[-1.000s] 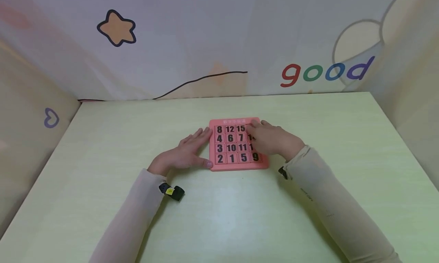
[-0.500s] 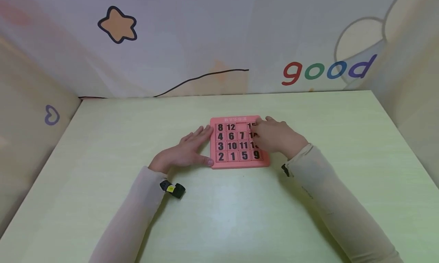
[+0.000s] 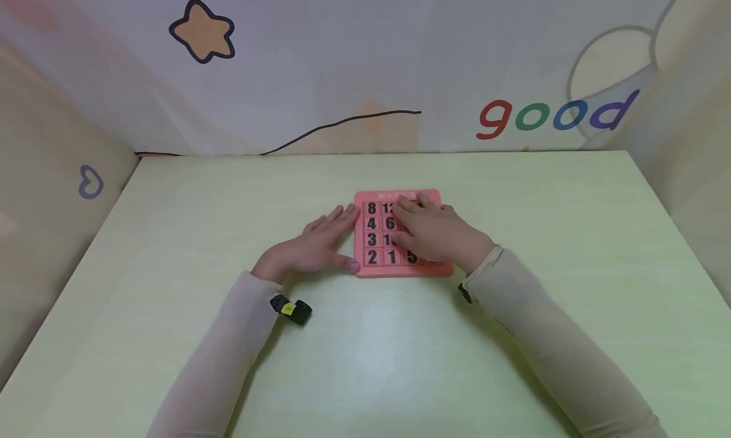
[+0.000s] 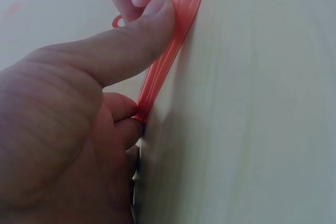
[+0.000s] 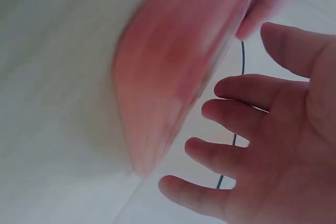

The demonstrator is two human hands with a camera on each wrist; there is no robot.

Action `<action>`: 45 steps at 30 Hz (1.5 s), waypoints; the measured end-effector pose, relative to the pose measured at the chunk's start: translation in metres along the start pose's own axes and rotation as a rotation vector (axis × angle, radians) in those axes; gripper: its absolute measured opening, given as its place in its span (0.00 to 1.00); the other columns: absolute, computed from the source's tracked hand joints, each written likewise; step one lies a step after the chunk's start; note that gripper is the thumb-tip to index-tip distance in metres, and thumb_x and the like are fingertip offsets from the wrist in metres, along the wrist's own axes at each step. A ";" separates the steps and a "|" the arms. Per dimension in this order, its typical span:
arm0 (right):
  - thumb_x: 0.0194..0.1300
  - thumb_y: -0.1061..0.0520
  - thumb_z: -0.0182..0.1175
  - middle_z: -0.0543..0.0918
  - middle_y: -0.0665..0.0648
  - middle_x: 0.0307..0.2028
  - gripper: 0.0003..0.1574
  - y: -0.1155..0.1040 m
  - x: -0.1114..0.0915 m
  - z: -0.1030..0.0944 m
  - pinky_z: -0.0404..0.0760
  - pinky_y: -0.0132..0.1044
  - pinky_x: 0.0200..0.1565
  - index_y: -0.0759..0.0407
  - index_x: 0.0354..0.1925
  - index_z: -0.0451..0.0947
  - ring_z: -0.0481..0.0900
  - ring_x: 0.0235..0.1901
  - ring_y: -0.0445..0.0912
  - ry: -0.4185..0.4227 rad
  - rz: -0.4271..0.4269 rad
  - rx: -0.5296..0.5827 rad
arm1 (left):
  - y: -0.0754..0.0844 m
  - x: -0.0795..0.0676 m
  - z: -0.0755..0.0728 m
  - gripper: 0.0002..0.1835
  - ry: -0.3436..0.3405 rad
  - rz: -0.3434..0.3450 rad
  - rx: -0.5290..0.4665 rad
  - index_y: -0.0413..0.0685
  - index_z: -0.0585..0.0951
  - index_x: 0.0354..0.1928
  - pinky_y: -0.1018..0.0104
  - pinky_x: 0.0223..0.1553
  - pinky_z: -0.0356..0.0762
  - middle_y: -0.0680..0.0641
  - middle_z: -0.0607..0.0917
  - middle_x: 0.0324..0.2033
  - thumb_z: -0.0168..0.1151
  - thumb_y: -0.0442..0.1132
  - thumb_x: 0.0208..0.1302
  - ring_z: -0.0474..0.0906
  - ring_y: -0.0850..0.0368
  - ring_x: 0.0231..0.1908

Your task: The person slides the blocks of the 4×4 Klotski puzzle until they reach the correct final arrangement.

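A pink number slide puzzle (image 3: 402, 272) lies flat on the table, its tiles printed with black numbers. My left hand (image 3: 308, 251) rests against its left side, thumb at the near left corner and extended fingertips along the edge farther up. In the left wrist view the thumb (image 4: 126, 48) presses the puzzle's pink side (image 4: 170, 56). Over the right half of the tiles spreads my right hand (image 3: 440, 235), fingers extended and apart, hiding most of the right-hand columns. The right wrist view shows those fingers (image 5: 226, 156) close over the puzzle's face, none curled round anything.
The pale green table (image 3: 377, 355) extends around the puzzle. Behind it stands a printed backdrop (image 3: 320, 63) with a star and the word "good", and similar panels close in both sides. A dark strap (image 3: 291, 308) sits at the left sleeve cuff.
Tile 15 slid right along the top row, opening a gap beside 12. My right hand then moved left, covering that area. The left hand stays at the puzzle's edge.
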State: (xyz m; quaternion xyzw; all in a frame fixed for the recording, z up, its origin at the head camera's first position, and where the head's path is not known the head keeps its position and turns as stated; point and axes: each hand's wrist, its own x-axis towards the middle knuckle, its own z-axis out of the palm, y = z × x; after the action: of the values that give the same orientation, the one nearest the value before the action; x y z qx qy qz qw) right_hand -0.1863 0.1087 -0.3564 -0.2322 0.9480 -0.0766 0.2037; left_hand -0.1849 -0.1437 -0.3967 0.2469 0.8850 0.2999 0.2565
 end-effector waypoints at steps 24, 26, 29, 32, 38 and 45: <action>0.76 0.47 0.51 0.60 0.64 0.75 0.37 0.010 -0.005 -0.015 0.56 0.67 0.68 0.63 0.75 0.63 0.52 0.74 0.68 -0.047 0.091 0.002 | -0.008 -0.004 -0.001 0.57 0.028 -0.003 -0.004 0.55 0.40 0.82 0.53 0.74 0.27 0.56 0.38 0.80 0.70 0.53 0.64 0.24 0.61 0.76; 0.76 0.47 0.51 0.59 0.64 0.76 0.37 0.008 -0.004 -0.014 0.56 0.66 0.68 0.63 0.75 0.62 0.51 0.74 0.67 -0.032 0.080 -0.002 | -0.008 -0.004 -0.001 0.57 0.025 -0.003 -0.003 0.55 0.40 0.82 0.53 0.74 0.27 0.56 0.38 0.80 0.70 0.54 0.64 0.24 0.61 0.76; 0.77 0.46 0.52 0.56 0.63 0.77 0.38 0.002 -0.002 -0.012 0.55 0.67 0.68 0.61 0.76 0.61 0.47 0.75 0.65 -0.008 0.037 0.005 | -0.006 -0.004 -0.002 0.57 0.018 -0.005 -0.002 0.56 0.40 0.82 0.52 0.74 0.27 0.56 0.38 0.80 0.70 0.54 0.64 0.24 0.61 0.76; 0.76 0.45 0.52 0.55 0.61 0.77 0.39 -0.003 0.000 -0.011 0.54 0.68 0.68 0.59 0.77 0.59 0.45 0.76 0.64 -0.019 -0.008 0.029 | -0.006 -0.004 -0.003 0.57 0.016 -0.005 0.007 0.56 0.40 0.82 0.52 0.74 0.27 0.56 0.38 0.80 0.69 0.55 0.64 0.24 0.61 0.76; 0.76 0.44 0.54 0.54 0.61 0.78 0.40 0.002 -0.003 -0.011 0.53 0.70 0.68 0.58 0.77 0.58 0.45 0.76 0.63 -0.049 0.046 0.036 | -0.005 -0.002 -0.004 0.57 0.028 0.009 -0.001 0.56 0.41 0.82 0.53 0.74 0.27 0.56 0.38 0.80 0.70 0.54 0.63 0.24 0.60 0.76; 0.76 0.46 0.53 0.55 0.63 0.77 0.38 0.004 -0.005 -0.013 0.53 0.70 0.67 0.60 0.76 0.61 0.47 0.75 0.67 -0.023 0.077 0.019 | -0.005 0.001 -0.001 0.57 0.015 0.016 0.010 0.55 0.41 0.82 0.56 0.74 0.27 0.56 0.38 0.80 0.69 0.54 0.64 0.24 0.61 0.76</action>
State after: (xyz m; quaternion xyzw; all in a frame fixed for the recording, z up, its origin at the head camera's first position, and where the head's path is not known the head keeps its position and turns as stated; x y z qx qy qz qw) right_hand -0.1892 0.1157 -0.3442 -0.1943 0.9531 -0.0749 0.2196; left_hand -0.1878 -0.1466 -0.3993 0.2529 0.8864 0.2995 0.2462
